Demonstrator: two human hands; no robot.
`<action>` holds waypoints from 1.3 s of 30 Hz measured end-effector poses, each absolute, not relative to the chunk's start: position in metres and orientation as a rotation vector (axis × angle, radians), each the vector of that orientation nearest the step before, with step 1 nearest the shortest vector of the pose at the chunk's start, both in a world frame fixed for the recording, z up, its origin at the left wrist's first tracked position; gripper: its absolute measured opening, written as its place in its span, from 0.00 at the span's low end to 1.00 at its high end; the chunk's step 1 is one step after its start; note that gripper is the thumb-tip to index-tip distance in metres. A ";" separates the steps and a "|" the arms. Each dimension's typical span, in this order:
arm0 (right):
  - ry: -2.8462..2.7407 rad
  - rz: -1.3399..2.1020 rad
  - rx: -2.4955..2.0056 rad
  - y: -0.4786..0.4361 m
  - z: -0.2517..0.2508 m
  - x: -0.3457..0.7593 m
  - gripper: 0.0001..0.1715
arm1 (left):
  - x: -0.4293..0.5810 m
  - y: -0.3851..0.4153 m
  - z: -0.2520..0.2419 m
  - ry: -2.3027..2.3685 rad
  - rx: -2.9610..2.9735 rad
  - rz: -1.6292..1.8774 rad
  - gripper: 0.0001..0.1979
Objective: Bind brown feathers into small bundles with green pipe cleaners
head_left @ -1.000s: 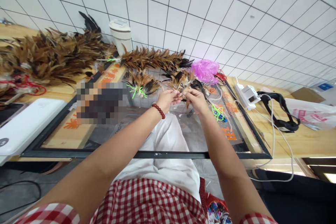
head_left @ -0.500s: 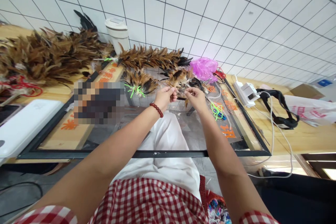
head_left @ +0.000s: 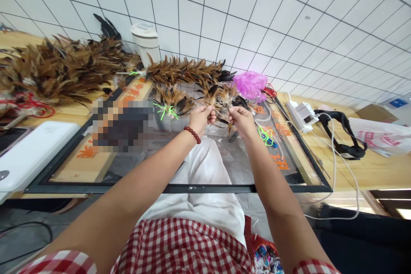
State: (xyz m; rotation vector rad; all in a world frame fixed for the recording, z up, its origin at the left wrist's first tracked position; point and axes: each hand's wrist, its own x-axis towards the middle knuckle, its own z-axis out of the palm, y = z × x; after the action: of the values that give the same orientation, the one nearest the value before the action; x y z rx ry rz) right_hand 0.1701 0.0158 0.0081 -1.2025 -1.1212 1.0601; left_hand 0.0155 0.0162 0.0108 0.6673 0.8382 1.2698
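Note:
My left hand (head_left: 201, 120), with a string of dark red beads (head_left: 192, 135) at its wrist, is closed in a pinch. My right hand (head_left: 242, 120) pinches too, a short gap away. Whatever is between the fingertips of either hand is too small to make out. Right behind both hands lies a loose heap of brown and black feathers (head_left: 221, 94). Left of it is a feather bunch (head_left: 171, 96) with bright green ties (head_left: 168, 111). A long brown feather duster (head_left: 186, 70) stretches along the wall side.
Under the hands is a black-framed glass panel (head_left: 212, 188). Around it are a large feather pile (head_left: 61, 68), a white cup (head_left: 145, 43), a pink plastic bag (head_left: 250, 85), green string (head_left: 266, 136), a white power strip (head_left: 301, 113), a black strap (head_left: 349, 150) and a white box-like device (head_left: 41, 150).
My hands have moved slightly apart, and the right hand has turned a little with its fingers more curled. The feathers behind them look slightly shifted.

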 end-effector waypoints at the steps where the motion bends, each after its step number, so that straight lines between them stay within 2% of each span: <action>1: -1.069 1.140 -1.152 0.015 0.009 0.169 0.19 | 0.016 0.016 0.011 0.843 0.677 1.251 0.08; 13: -1.033 1.403 -1.027 0.006 0.010 0.151 0.19 | 0.020 0.014 0.008 0.827 0.726 1.250 0.05; 21: -1.168 1.215 -1.088 0.005 0.008 0.147 0.15 | 0.019 0.016 0.004 0.826 0.702 1.252 0.07; 25: -1.088 1.680 -0.982 0.003 0.021 0.157 0.14 | 0.015 0.023 0.001 0.727 0.723 1.363 0.07; 28: -1.031 1.945 -0.915 0.002 0.027 0.166 0.14 | 0.014 0.023 0.002 0.605 0.792 1.292 0.08; 32: -1.041 2.072 -0.871 0.002 0.028 0.171 0.10 | 0.013 0.015 0.006 0.545 0.842 1.162 0.08; 39: -1.063 2.083 -1.018 0.000 0.030 0.166 0.15 | 0.010 0.014 0.014 0.537 0.774 1.084 0.05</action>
State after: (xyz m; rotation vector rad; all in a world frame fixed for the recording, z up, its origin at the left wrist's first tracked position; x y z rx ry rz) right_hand 0.1662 -0.0001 0.0300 -1.0177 -1.0626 2.0829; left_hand 0.0103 0.0139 0.0137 0.7736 0.5367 1.0837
